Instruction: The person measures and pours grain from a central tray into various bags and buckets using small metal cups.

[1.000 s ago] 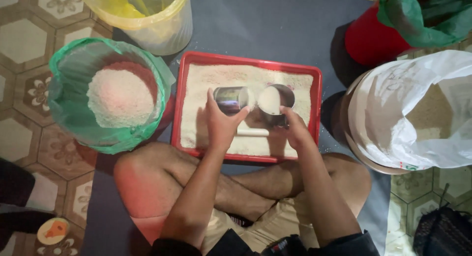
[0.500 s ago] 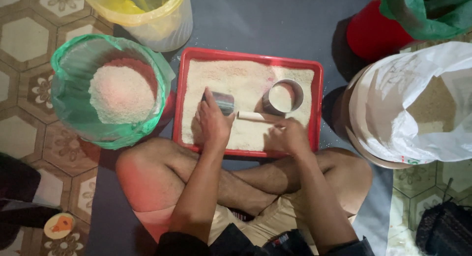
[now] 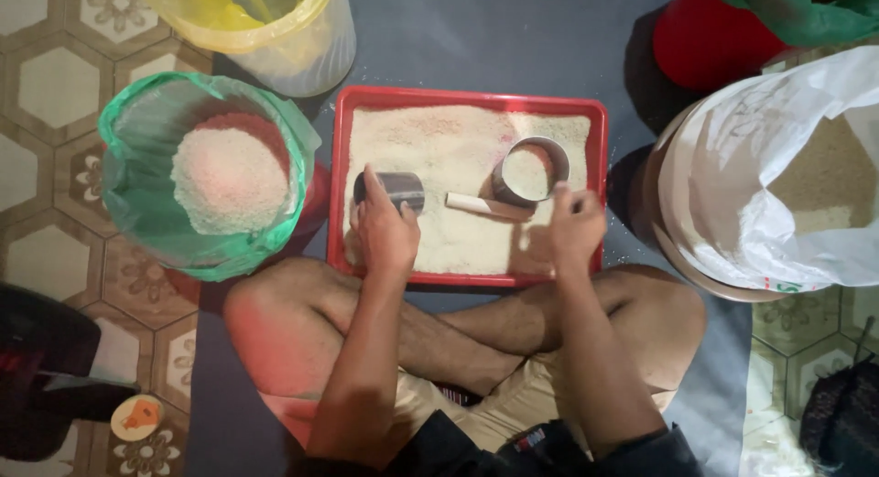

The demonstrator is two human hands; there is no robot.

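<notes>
At the centre of the frame, the left hand (image 3: 385, 234) grips a metal cup (image 3: 392, 189) lying on its side in the rice-filled red tray (image 3: 469, 100), while the right hand (image 3: 574, 225), fingers loosely curled and holding nothing, rests beside an upright rice-filled tin (image 3: 531, 171) and a small wooden stick (image 3: 478, 205)

Cup (image 3: 531, 170) in tray (image 3: 469, 99), right

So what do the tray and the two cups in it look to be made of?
Red tray: likely plastic, judging by its uniform colour and moulded, rounded rim. Upright cup and tipped cup under the left hand: probably metal, being grey with a thin shiny rim.
</notes>
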